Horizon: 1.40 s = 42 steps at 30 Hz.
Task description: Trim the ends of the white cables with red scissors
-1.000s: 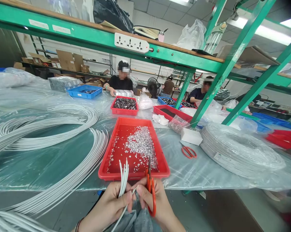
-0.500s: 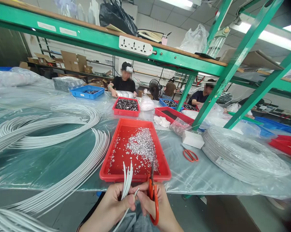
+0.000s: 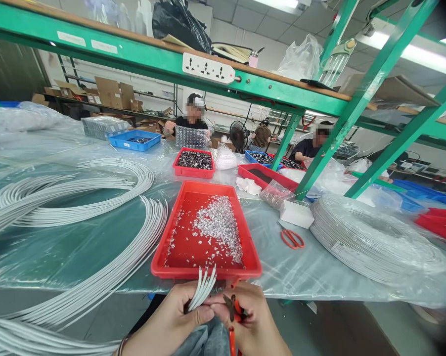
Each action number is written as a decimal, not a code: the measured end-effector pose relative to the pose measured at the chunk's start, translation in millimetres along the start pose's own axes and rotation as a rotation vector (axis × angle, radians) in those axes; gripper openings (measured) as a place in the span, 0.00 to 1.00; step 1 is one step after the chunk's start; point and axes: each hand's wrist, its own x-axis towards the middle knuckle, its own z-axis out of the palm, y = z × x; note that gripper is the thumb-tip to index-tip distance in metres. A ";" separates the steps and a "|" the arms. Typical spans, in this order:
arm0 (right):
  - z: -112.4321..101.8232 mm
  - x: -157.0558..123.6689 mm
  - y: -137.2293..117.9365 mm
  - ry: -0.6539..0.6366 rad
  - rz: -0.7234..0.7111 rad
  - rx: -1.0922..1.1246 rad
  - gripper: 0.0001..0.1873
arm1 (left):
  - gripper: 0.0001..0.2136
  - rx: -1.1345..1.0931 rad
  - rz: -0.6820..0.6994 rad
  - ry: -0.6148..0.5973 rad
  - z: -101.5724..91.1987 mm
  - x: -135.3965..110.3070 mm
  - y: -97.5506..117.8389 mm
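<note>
My left hand (image 3: 188,309) is closed round a bunch of white cables (image 3: 203,289), their cut ends pointing up and away from me. Beside it, my right hand (image 3: 250,314) grips orange-handled scissors (image 3: 232,311) and meets the left hand at the fingertips. The scissors now lie low across the right palm; their blades are partly hidden. Just beyond both hands sits a red tray (image 3: 159,262). Small shiny silver scraps (image 3: 219,222) are heaped in its right part, with loose bits scattered around.
Coils of white cable (image 3: 134,247) spread over the left of the table. To the right are orange-handled scissors (image 3: 292,239), a white box (image 3: 296,213) and a large wrapped coil (image 3: 371,240). A green shelf frame (image 3: 267,94) crosses overhead. A co-worker (image 3: 191,118) sits opposite.
The scissors have turned from blades up to lying lower in my right hand. The cable bunch has tilted right and dropped slightly. The co-worker opposite has raised a clear tray-like pack.
</note>
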 end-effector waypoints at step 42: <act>-40.3 -5.7 -29.2 -0.354 0.306 0.305 0.22 | 0.20 -0.271 -0.077 0.148 -2.1 -1.4 9.6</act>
